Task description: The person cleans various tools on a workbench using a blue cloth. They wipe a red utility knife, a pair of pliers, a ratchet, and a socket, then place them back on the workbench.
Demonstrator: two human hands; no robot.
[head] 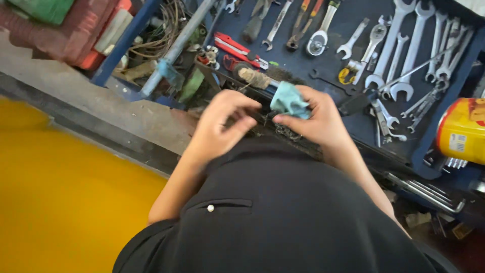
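My left hand [222, 126] and my right hand [313, 121] meet close to my chest, just above my black shirt. The right hand is closed on a crumpled light-blue rag [289, 101], pressed against a small dark part [270, 121] between the two hands. The left hand pinches that dark part from the left side. The part is mostly hidden by my fingers, so its shape is unclear. A brush with a wooden handle [255, 78] lies just beyond my fingers.
A blue tool tray [353, 55] holds several spanners [399, 50], pliers, a red-handled cutter [237, 48] and a ratchet. A yellow can [462, 129] stands at the right. The yellow floor [60, 192] lies left, cables and red crates at the upper left.
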